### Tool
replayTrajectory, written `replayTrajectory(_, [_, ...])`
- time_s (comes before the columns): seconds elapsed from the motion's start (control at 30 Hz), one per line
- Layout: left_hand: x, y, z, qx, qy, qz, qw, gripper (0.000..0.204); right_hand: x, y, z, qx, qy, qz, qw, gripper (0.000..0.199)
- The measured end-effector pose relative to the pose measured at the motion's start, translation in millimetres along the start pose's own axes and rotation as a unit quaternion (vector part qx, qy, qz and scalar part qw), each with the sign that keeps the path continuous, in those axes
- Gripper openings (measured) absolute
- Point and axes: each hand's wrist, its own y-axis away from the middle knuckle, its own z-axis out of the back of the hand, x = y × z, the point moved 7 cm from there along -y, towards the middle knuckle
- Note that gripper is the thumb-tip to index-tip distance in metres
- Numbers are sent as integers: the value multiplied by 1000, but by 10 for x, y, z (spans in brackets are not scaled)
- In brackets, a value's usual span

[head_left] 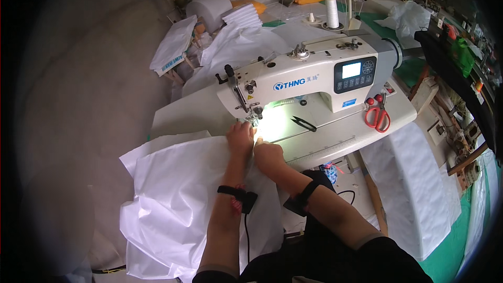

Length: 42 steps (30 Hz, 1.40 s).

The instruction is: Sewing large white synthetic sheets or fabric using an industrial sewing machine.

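Observation:
A white industrial sewing machine stands on its pale table, its lamp lighting the needle area. My left hand is at the presser foot, its fingers bent and closed on the edge of a white sheet. Close beside it, my right hand is curled in a pinch at the same edge, just in front of the needle. Glare and the hands themselves hide the fingertips and the stitch line. The sheet hangs in loose folds off the table's left front, over to my left forearm.
Black thread snips and red-handled scissors lie on the machine table. A thread cone stands behind the machine. White material hangs at the right. Stacked white sheets and a large roll sit at the back.

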Motion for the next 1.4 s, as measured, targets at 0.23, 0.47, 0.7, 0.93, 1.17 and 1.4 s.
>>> replayTrajectory(0.23, [-214,252,147,42,111,-125,985,21,15,-33,25,15,-10,9,1000,15])
replayTrajectory(0.47, [-113,180,24,26,133,-89,987,23,-9,-157,-51,26,-32,20,999,13])
replayTrajectory(0.7, [-145,202,72,28,140,-78,987,20,-38,-162,-82,-13,-67,22,997,12])
replayTrajectory(0.93, [-61,171,70,35,181,-81,979,17,-25,-171,-43,41,-49,3,998,15])
replayTrajectory(1.17, [-201,266,-24,108,163,-47,980,26,33,471,122,103,-26,23,994,21])
replayTrajectory(1.4, [-408,441,119,-6,95,-90,991,28,-477,113,157,18,-114,24,993,16])
